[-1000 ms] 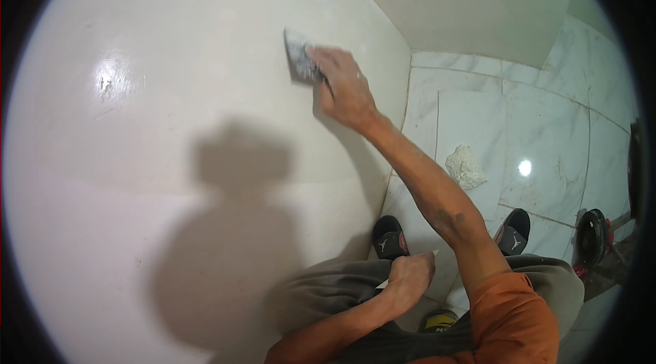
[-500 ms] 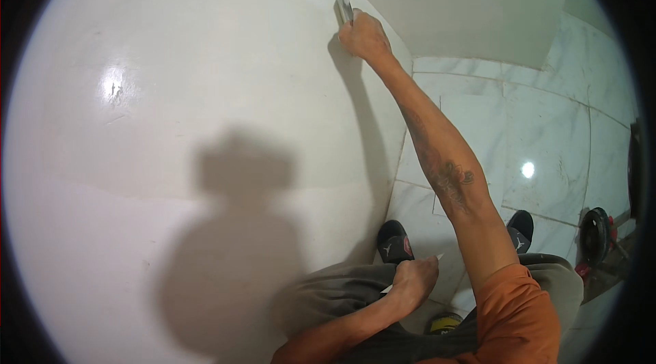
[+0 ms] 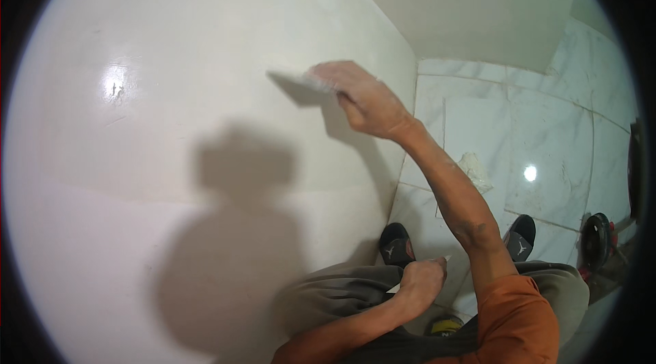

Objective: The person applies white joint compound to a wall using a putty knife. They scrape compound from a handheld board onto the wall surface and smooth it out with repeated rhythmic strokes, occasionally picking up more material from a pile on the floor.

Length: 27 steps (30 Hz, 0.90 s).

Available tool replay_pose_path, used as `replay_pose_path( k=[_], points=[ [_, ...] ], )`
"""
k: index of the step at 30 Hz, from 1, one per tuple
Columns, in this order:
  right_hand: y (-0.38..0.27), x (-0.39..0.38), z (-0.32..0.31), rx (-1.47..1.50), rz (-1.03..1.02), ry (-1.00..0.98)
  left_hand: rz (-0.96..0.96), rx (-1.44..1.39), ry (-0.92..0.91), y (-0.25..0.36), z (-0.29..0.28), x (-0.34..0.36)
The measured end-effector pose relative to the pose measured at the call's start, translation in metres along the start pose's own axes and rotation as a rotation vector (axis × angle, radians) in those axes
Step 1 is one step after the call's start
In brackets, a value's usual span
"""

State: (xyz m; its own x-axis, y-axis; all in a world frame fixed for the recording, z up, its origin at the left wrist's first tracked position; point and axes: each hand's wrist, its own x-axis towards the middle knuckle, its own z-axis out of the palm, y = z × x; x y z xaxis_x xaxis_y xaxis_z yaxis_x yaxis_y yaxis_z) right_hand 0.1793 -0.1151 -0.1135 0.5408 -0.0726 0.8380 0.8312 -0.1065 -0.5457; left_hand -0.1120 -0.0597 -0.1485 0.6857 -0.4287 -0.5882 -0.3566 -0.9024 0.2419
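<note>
Slanting before the pale wall (image 3: pixel 137 145) — 1 flat scraper (image 3: pixel 295 85), grey, whitish-smeared, blurred

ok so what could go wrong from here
The flat blade in the right hand could scratch the wall if its edge digs in. The pale lump on the floor, ahead of the dark shoes, might get stepped on. The thin pale piece in the left hand might drop.
</note>
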Motion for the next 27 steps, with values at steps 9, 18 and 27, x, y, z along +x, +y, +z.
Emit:
replay_pose_path(
  k=[9, 18, 27],
  points=[
    [0.064, 0.098, -0.022, -0.306, 0.674, 0.163, 0.121, 0.155, 0.008, -0.01, 0.005, -0.007],
    [0.053, 0.093, 0.0, -0.224, 0.411, 0.155, 0.027, 0.15, -0.115, -0.006, -0.009, -0.008],
    [0.005, 0.004, 0.023, -0.152, 0.036, 0.026, 0.027, -0.062, 0.021, -0.007, 0.001, -0.006]
  ],
)
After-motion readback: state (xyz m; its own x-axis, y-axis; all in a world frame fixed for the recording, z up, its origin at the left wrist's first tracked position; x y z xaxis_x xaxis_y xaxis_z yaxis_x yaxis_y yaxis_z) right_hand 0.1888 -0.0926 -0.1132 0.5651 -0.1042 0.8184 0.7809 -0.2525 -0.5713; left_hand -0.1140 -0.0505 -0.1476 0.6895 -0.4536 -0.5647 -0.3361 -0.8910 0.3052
